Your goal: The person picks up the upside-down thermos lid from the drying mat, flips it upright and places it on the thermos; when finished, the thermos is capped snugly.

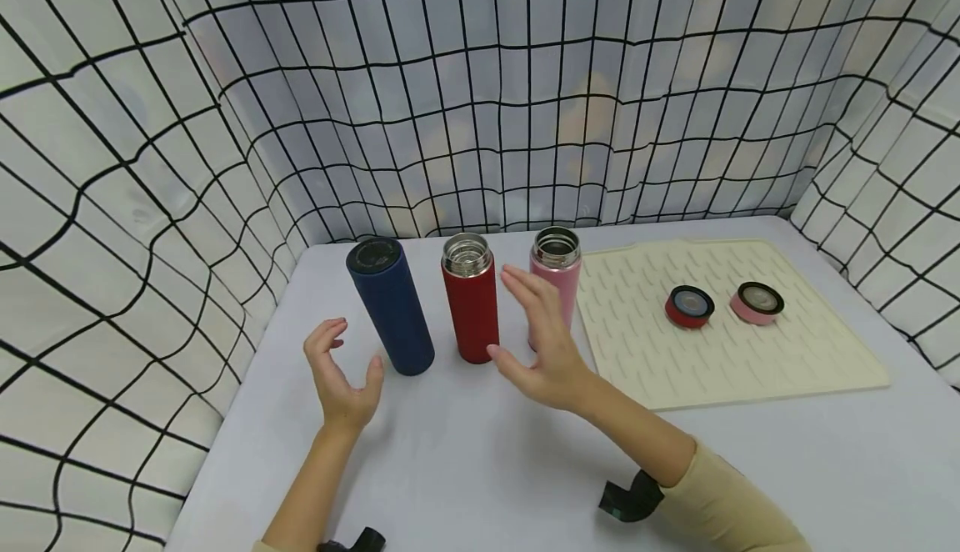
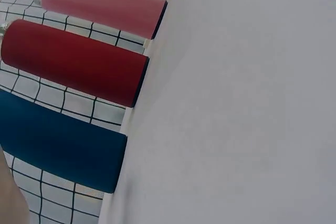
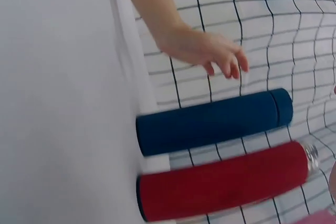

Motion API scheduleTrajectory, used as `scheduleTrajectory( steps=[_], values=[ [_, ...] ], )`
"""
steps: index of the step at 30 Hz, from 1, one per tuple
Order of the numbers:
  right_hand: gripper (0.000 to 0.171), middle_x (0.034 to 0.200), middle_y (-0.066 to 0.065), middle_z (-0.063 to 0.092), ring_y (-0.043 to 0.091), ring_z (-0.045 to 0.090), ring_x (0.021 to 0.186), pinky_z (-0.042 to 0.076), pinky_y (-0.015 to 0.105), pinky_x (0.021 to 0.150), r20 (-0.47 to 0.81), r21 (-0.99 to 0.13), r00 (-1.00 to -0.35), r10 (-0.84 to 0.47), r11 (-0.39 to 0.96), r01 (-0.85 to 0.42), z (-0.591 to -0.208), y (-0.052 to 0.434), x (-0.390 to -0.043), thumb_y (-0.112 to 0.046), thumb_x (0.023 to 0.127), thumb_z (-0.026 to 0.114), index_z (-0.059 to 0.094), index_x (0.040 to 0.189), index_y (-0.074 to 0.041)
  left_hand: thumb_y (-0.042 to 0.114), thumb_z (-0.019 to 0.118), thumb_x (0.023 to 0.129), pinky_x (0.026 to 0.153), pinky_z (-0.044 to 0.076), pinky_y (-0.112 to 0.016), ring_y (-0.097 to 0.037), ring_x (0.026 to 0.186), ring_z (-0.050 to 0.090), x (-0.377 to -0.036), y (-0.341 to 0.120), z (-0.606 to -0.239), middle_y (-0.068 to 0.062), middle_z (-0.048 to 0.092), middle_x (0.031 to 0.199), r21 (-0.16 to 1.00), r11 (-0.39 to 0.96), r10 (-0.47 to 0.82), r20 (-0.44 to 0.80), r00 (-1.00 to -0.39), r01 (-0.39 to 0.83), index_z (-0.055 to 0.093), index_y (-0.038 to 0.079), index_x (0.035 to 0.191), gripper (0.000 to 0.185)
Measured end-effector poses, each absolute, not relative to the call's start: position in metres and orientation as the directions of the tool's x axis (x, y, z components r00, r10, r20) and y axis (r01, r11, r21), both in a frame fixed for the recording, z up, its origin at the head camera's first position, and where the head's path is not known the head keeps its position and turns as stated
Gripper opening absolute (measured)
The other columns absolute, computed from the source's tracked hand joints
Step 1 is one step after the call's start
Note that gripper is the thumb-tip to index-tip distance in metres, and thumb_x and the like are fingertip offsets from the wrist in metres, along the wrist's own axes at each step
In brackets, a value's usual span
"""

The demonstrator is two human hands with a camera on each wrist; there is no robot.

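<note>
A dark blue thermos bottle point(image 1: 393, 310) stands upright with its lid on. To its right is a red bottle point(image 1: 472, 310), lidless, its steel neck bare. Farther right stands a pink bottle point(image 1: 564, 281), also lidless and partly hidden behind my right hand point(image 1: 551, 352). That hand is raised with fingers spread, between the red and pink bottles and on their near side; it holds nothing. My left hand point(image 1: 345, 393) hovers left of the blue bottle, thumb and fingers apart. In the right wrist view, a gap separates the left hand point(image 3: 202, 48) from the blue bottle point(image 3: 210, 121).
On the right, a cream ribbed mat point(image 1: 637, 368) carries a red lid point(image 1: 689, 307) and a pink lid point(image 1: 757, 303). A black grid net point(image 1: 525, 102) rises around the back and sides of the white table point(image 1: 465, 469).
</note>
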State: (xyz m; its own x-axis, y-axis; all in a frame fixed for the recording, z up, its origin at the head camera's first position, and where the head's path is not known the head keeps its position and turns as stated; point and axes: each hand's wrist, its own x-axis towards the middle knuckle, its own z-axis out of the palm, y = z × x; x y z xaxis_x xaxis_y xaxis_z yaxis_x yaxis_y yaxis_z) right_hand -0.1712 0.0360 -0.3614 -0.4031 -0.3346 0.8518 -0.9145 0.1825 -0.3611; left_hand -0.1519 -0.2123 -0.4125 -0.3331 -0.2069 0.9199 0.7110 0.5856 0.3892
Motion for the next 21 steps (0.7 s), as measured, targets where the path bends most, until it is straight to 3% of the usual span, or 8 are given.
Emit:
scheduleTrajectory(
  steps=[3,5,10,15,21],
  values=[
    [0.062,0.132,0.025,0.037,0.035,0.03,0.122,0.028,0.04,0.101,0.882,-0.327,-0.379,-0.279,0.218,-0.92,-0.363,0.058,-0.177,-0.029,0.085,0.056,0.037,0.13,0.009,0.009,0.052,0.07,0.078,0.037,-0.024,-0.031,0.089,0.048,-0.149,-0.214,-0.421,-0.029,0.051,0.091,0.319,0.566,-0.081,0.939,-0.333,0.761,0.051,-0.016,0.09,0.033],
    [0.062,0.13,0.027,0.038,0.037,0.03,0.121,0.027,0.04,0.1,0.897,-0.302,-0.363,-0.253,0.251,-0.92,-0.365,0.074,-0.182,-0.028,0.084,0.057,0.039,0.128,0.011,0.007,0.053,0.071,0.082,0.04,-0.022,-0.029,0.089,0.05,-0.149,-0.214,-0.427,-0.024,0.054,0.092,0.298,0.533,0.027,0.929,-0.368,0.792,0.055,-0.012,0.089,0.027],
    [0.064,0.13,0.029,0.038,0.04,0.03,0.12,0.024,0.04,0.099,0.896,-0.291,-0.385,-0.221,0.363,-0.885,-0.378,0.117,-0.203,-0.027,0.08,0.058,0.039,0.128,0.012,0.005,0.056,0.071,0.096,0.036,-0.023,-0.027,0.107,0.048,-0.145,-0.201,-0.433,-0.019,0.051,0.116,0.397,0.488,0.211,0.81,-0.547,0.777,0.053,-0.005,0.113,0.043],
    [0.067,0.135,0.023,0.036,0.034,0.03,0.118,0.027,0.038,0.093,0.857,-0.332,-0.48,-0.185,0.515,-0.791,-0.398,0.163,-0.225,-0.026,0.078,0.058,0.036,0.133,0.007,0.002,0.066,0.071,0.1,0.033,-0.026,-0.027,0.122,0.037,-0.143,-0.18,-0.429,-0.014,0.035,0.137,0.543,0.525,0.197,0.671,-0.714,0.655,0.035,-0.002,0.134,0.07],
    [0.069,0.138,0.018,0.032,0.031,0.026,0.119,0.027,0.046,0.092,0.707,-0.563,-0.706,-0.032,0.579,-0.59,-0.424,0.222,-0.241,-0.01,0.078,0.065,0.031,0.137,-0.002,0.006,0.07,0.072,0.103,0.03,-0.039,-0.027,0.13,0.024,-0.148,-0.156,-0.423,-0.011,0.017,0.146,0.611,0.545,0.114,0.624,-0.773,0.574,0.017,0.001,0.143,0.089]
  ],
)
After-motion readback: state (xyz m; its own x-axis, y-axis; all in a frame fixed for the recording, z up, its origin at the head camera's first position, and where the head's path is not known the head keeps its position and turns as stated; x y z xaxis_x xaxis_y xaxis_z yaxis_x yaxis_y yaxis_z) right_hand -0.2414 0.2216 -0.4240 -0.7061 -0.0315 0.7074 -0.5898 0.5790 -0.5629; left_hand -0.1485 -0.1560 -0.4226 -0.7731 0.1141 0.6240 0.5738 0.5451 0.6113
